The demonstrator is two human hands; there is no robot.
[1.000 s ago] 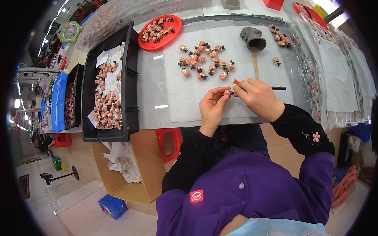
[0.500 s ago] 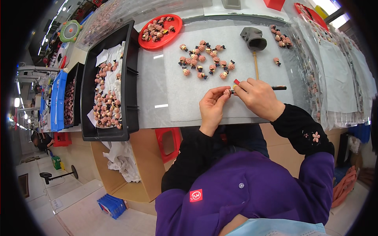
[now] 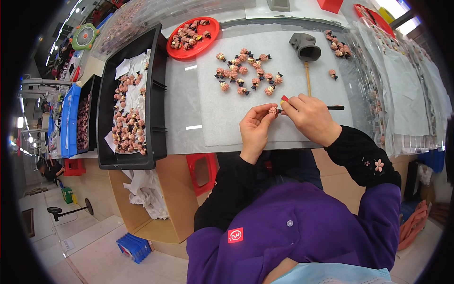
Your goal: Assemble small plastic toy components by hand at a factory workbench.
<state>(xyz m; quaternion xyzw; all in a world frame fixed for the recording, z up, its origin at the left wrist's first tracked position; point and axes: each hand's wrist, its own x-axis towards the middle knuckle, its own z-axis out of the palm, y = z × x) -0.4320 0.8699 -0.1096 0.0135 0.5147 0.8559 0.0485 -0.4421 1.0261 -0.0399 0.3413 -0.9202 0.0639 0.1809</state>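
My left hand (image 3: 254, 128) pinches a small figurine (image 3: 273, 110) with knobbly pink hair and a dark lower part between thumb and fingers. Close beside it on the right, my right hand (image 3: 309, 117) is closed round a thin black pen (image 3: 336, 107), whose rear end sticks out to the right. The pen's front end reaches toward the figurine; my fingers hide whether it touches. A small red-and-yellow piece (image 3: 284, 99) shows at my right fingertips, and I cannot make out what it is. Beyond my hands, several similar figurines (image 3: 243, 71) lie on a white sheet (image 3: 208, 118).
A red round tray (image 3: 208, 40) of figurines stands at the far left, beside a deep black crate (image 3: 160, 109) holding more. A grey cup-shaped piece on a wooden stick (image 3: 308, 80) lies beyond my right hand. Plastic-wrapped stacks (image 3: 406, 90) line the right edge.
Both hands stay in nearly the same place, with the figurine still pinched. The pen has turned slightly in my right fingers, and a pale mark on its barrel no longer shows.
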